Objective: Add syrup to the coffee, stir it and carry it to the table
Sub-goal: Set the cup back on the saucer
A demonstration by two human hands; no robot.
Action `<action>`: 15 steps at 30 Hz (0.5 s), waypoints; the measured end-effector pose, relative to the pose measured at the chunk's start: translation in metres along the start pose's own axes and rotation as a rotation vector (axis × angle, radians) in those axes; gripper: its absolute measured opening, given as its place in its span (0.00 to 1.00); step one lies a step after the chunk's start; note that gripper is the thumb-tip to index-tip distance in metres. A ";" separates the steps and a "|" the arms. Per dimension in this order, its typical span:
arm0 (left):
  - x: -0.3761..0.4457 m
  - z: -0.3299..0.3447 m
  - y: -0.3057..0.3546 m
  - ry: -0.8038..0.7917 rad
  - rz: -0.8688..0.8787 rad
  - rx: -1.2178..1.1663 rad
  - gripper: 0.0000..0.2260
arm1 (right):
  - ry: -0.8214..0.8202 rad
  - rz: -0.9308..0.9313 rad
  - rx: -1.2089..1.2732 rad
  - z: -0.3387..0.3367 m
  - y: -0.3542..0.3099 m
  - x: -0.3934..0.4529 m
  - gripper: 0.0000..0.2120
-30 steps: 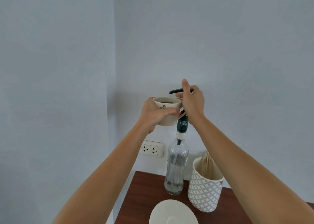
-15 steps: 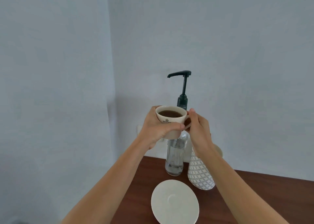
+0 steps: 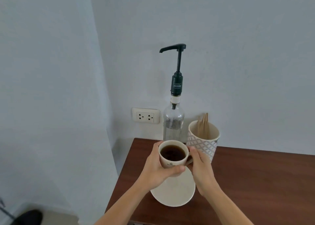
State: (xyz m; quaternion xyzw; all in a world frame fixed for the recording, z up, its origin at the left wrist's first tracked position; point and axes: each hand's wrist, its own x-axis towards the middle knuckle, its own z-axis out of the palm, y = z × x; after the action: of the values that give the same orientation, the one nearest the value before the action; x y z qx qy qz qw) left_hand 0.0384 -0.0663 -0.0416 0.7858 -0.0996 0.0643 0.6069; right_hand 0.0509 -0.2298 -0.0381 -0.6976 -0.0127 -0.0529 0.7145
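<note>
In the head view, a cream ceramic cup of dark coffee (image 3: 173, 154) is clasped by the left hand (image 3: 157, 170) around its wall, while its handle is pinched by the right hand (image 3: 202, 168), steadying it just above the round white saucer (image 3: 177, 192). Compared with half a second earlier, the cup is lower and clear of the clear pump-topped syrup bottle (image 3: 173, 122) behind the grip.

Pale grey-blue walls (image 3: 238, 37) meet in a corner behind a dark brown wood table (image 3: 255, 182). White double socket (image 3: 145, 115) on back wall, just above table's far-left corner. Light floor (image 3: 56, 216) bottom left; soft, even light.
</note>
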 end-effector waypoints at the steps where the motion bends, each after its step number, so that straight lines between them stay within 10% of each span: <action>1: -0.008 0.002 -0.005 0.016 0.011 0.024 0.36 | -0.009 0.003 -0.004 0.000 0.007 -0.006 0.22; 15: -0.042 0.013 -0.029 0.084 0.083 0.090 0.37 | -0.005 0.100 -0.033 0.000 0.034 -0.029 0.21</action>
State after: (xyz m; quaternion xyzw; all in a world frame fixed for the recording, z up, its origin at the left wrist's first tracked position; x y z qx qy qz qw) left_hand 0.0042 -0.0687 -0.0811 0.8041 -0.1038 0.1267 0.5715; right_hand 0.0248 -0.2272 -0.0743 -0.7091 0.0213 -0.0157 0.7046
